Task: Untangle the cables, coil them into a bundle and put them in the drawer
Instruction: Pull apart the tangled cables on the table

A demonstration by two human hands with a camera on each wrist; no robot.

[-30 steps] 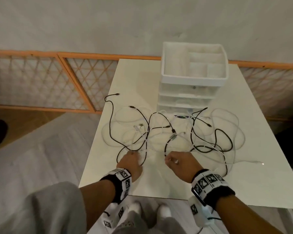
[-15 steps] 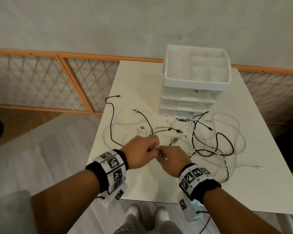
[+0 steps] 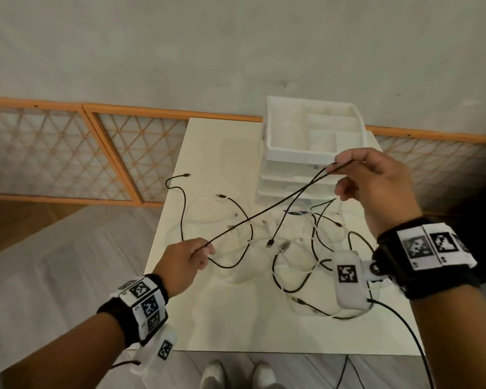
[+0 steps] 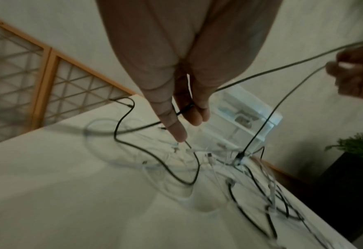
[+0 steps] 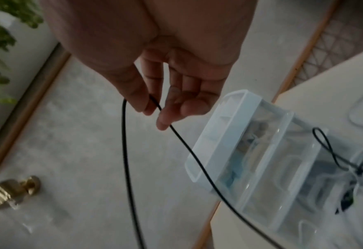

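Stretching between both hands' fingers (image 3: 205, 249), one pinched black cable (image 3: 267, 214).

Bare forearms, black wristbands, white camera pods

Each wrist wears a black band (image 3: 421, 265) wrapped with white tiles printed in black square codes. A white pod (image 3: 348, 279) bearing one such code hangs under the right wrist, a black lead trailing from it; a like pod (image 3: 163, 346) sits under the left wrist. White shoes (image 3: 216, 374) show below.
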